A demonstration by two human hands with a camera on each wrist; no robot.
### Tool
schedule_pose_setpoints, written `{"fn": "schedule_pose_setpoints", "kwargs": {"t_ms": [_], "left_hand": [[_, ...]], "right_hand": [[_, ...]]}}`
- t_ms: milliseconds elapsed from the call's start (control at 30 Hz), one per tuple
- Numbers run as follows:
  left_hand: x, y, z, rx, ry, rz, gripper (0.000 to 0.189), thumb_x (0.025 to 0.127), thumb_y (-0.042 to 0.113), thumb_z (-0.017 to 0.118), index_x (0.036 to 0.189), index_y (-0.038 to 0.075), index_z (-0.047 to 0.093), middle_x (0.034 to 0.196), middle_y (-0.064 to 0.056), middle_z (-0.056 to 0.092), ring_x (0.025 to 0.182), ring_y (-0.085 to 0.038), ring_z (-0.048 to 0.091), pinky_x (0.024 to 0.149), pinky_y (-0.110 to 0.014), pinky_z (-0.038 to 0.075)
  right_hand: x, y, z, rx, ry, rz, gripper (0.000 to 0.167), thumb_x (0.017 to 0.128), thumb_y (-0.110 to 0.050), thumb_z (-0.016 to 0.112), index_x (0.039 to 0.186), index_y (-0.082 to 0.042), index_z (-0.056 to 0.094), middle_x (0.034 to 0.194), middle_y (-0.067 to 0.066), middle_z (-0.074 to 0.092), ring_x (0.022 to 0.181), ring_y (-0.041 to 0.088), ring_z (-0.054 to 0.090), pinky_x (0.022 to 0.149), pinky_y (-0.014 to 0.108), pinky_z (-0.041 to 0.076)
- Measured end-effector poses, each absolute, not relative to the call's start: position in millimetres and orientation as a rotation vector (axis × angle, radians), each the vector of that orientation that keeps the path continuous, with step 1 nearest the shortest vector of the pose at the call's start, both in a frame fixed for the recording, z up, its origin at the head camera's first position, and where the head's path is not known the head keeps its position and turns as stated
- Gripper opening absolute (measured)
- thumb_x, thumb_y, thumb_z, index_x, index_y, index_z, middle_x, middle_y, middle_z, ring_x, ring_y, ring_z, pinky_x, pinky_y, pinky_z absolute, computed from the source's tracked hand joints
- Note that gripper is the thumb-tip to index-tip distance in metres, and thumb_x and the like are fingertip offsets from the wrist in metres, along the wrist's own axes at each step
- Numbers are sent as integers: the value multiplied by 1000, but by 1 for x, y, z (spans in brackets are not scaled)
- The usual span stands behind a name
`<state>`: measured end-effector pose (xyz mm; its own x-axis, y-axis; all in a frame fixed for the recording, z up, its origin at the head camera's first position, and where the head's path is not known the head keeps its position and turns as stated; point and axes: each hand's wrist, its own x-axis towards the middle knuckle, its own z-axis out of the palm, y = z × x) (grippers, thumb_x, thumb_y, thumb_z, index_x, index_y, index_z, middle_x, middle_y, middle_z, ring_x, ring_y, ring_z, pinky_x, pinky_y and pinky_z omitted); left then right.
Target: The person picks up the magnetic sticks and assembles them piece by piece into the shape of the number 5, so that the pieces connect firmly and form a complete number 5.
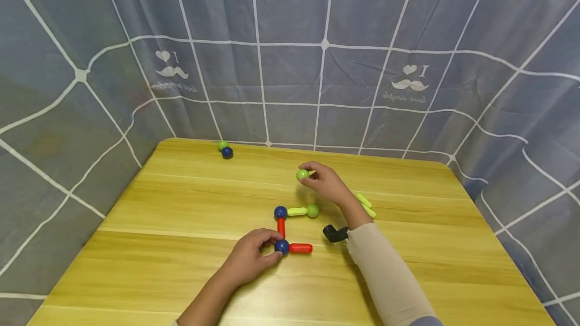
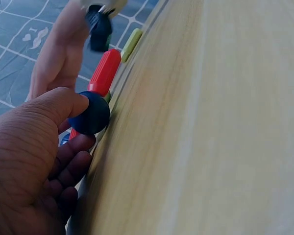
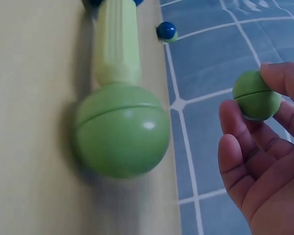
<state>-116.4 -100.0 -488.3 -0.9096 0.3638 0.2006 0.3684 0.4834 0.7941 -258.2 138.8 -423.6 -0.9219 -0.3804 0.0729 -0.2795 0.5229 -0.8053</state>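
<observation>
L fingers (image 2: pixel 74 168) gripping dk blue ball (image 2: pixel 90 115), red rod (image 2: pixel 105 73) att'd, wood tbl (image 2: pixel 210 122)

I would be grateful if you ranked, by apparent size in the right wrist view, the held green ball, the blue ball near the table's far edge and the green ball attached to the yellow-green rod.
1. Attached green ball
2. Held green ball
3. Far blue ball
Nearness to the camera affects this; true sizes are unsure.
</observation>
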Motion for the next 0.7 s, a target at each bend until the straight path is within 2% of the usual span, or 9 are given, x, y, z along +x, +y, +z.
{"fn": "schedule_pose_setpoints", "kwargs": {"t_ms": [200,367,700], "left_hand": [[-118,-93,-489,-662,-2734,-1445,20,86,22,77,104,22,70,98,17,64,94,-10,60,83,-31,52],[-118,-94,-488,-643,-2742,-1422,19,85,22,77,103,23,70,98,17,64,93,-10,60,82,-31,52],[-117,-97,-484,-620,-2716,-1459,19,85,19,77,102,21,70,97,15,64,93,-11,61,83,-31,52]], "right_hand": [[-230,166,-430,-441,2638,-1502,35,96,-20,66,129,-9,60,124,7,59,102,26,56,82,39,49],[-216,172,-441,-396,2520,-1578,41,97,-21,65,133,-3,56,125,11,58,107,26,56,87,38,47],[-201,176,-455,-275,2385,-1716,38,97,-15,64,131,0,56,112,13,60,94,25,59,80,39,52]]}}
